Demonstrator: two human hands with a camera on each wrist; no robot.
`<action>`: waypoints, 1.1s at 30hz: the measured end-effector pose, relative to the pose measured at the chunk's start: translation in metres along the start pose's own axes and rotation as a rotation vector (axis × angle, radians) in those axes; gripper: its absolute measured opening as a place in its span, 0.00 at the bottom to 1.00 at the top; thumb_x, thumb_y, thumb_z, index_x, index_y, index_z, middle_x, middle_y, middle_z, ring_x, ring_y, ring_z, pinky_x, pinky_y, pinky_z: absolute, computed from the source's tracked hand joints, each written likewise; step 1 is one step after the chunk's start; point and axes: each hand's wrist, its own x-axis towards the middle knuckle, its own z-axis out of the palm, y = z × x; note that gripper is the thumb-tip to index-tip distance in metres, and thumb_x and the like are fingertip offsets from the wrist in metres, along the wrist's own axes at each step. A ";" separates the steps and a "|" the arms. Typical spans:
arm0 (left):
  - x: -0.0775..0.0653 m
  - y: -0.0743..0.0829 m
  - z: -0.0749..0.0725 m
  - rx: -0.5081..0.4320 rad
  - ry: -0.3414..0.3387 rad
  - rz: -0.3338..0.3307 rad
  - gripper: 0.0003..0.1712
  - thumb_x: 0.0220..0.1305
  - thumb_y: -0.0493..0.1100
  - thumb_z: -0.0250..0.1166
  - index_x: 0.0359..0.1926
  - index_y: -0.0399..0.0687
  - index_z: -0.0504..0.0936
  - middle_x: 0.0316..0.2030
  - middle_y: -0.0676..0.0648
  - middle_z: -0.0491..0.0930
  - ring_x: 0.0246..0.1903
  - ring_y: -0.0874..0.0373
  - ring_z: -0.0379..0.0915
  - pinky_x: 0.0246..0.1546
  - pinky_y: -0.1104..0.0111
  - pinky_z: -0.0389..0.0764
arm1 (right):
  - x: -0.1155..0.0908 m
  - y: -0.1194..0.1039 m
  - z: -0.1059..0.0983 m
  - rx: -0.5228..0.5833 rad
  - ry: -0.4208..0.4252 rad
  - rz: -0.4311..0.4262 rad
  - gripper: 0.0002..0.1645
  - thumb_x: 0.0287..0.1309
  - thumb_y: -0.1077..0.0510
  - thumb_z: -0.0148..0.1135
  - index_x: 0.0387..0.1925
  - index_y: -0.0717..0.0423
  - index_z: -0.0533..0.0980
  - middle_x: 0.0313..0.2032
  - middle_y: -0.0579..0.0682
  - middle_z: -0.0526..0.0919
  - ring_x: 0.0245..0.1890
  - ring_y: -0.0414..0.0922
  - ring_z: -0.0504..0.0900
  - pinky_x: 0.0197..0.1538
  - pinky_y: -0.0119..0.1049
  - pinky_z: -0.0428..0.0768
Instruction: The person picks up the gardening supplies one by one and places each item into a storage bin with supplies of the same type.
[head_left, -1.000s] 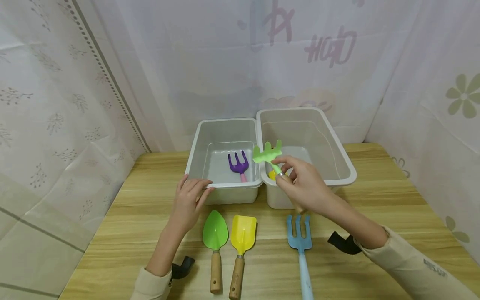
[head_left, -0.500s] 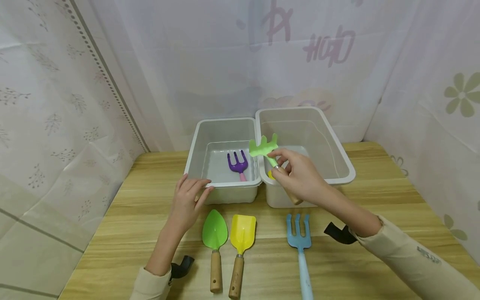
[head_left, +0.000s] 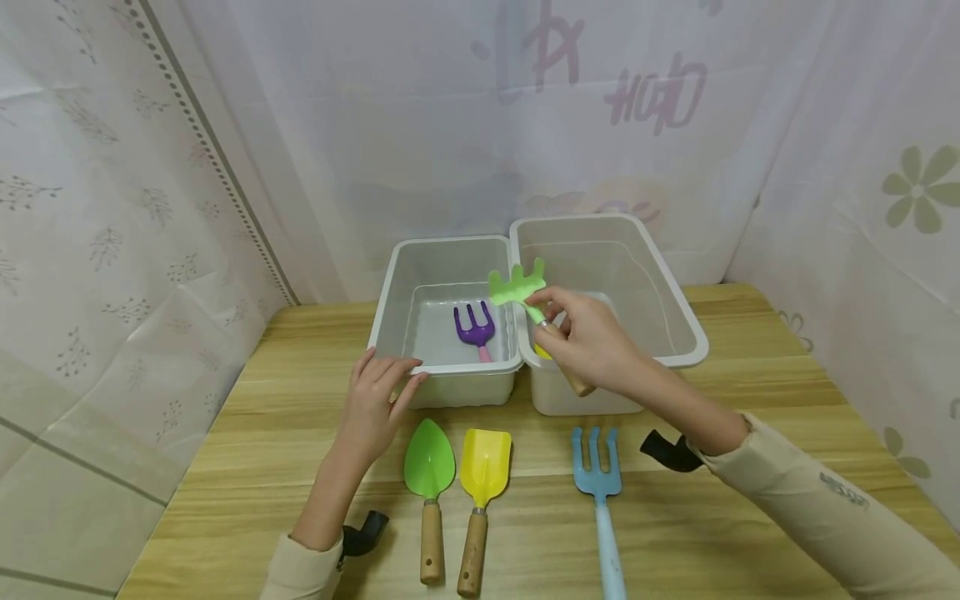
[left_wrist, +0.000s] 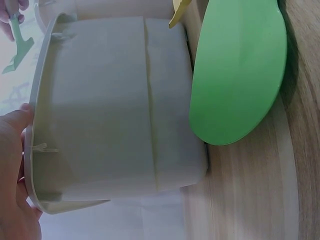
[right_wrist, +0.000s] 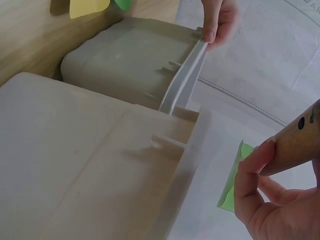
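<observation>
My right hand (head_left: 587, 337) holds a small light-green hand rake (head_left: 517, 286) by its wooden handle, above the near left corner of the right bin (head_left: 692, 350). Its prongs are over the wall where the two bins meet. With thumb and fingers on either side, my left hand (head_left: 375, 396) pinches the near rim of the left bin (head_left: 465, 368). Inside that bin lies a purple hand fork (head_left: 476, 333) with a pink handle. Something yellow (head_left: 542, 351) shows in the right bin, mostly hidden by my right hand and the rim.
On the wooden table (head_left: 285, 467), in front of the bins, lie a green trowel (head_left: 430, 458), a yellow shovel (head_left: 485, 467) and a light-blue hand fork (head_left: 597, 475). A pale printed curtain (head_left: 420, 125) hangs behind and at both sides.
My right hand has moved left and slightly up with the green hand rake, from over the right bin to the shared edge. The left hand stays on the rim.
</observation>
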 end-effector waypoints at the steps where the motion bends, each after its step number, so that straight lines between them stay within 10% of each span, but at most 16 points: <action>1: 0.000 0.000 0.000 0.001 -0.001 -0.001 0.11 0.65 0.38 0.73 0.46 0.36 0.87 0.40 0.39 0.90 0.45 0.40 0.84 0.72 0.38 0.67 | 0.001 -0.001 0.000 0.001 -0.002 -0.001 0.24 0.68 0.62 0.59 0.64 0.62 0.78 0.49 0.62 0.85 0.28 0.46 0.81 0.25 0.31 0.80; 33: -0.001 -0.001 0.001 -0.001 0.005 0.004 0.11 0.65 0.38 0.74 0.46 0.37 0.87 0.41 0.39 0.90 0.46 0.40 0.83 0.72 0.38 0.67 | 0.027 -0.019 0.003 0.003 -0.004 -0.008 0.25 0.65 0.62 0.59 0.63 0.62 0.77 0.46 0.60 0.83 0.22 0.42 0.71 0.22 0.28 0.69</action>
